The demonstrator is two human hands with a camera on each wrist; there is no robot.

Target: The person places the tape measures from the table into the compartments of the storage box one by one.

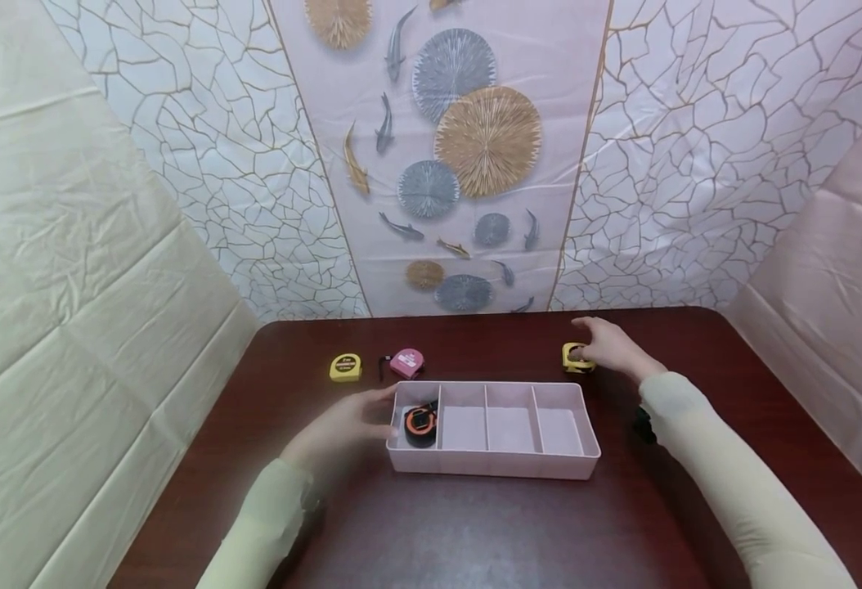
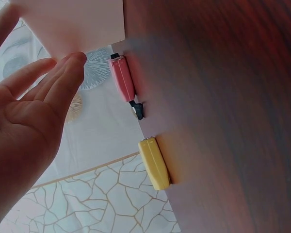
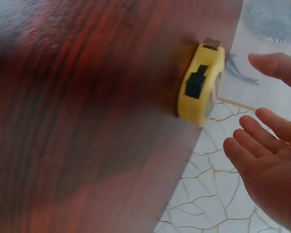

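At the left end of a four-compartment box [image 1: 490,465], the left hand [image 1: 338,427] was spread; the leftmost compartment held an orange-and-black tape measure [image 1: 420,426]. Beyond stood a yellow tape measure [image 1: 345,368], a pink tape measure [image 1: 406,363] and, just beside the spread right hand [image 1: 614,347], another yellow tape measure [image 3: 199,90].
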